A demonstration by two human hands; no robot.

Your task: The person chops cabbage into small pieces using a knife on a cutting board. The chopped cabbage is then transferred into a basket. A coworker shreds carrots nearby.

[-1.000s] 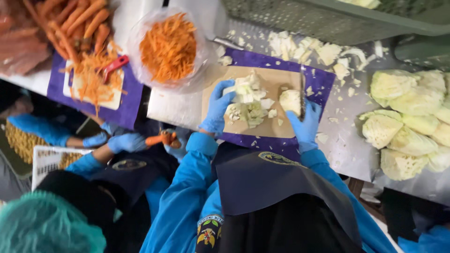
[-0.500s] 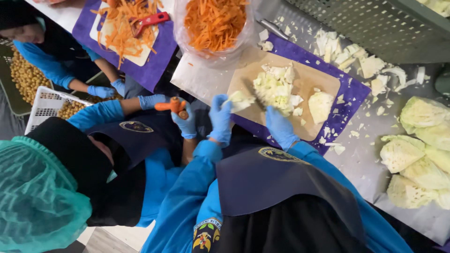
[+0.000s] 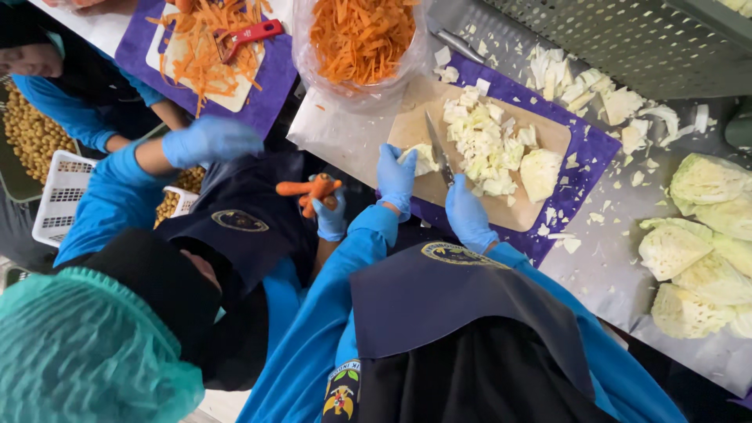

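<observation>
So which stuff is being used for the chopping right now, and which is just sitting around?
In use:
- left hand pressing a cabbage piece
- right hand holding the knife
- wooden cutting board
- chopped cabbage pile

Just lying about:
- cabbage wedges at the right
- bag of shredded carrot
- red peeler
- white basket

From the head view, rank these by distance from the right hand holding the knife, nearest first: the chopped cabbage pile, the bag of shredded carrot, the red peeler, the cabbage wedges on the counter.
1. Chopped cabbage pile, on the cutting board just above the right hand.
2. Bag of shredded carrot, beyond the board, up and to the left.
3. Cabbage wedges, at the far right of the counter.
4. Red peeler, on the co-worker's board at upper left.
</observation>
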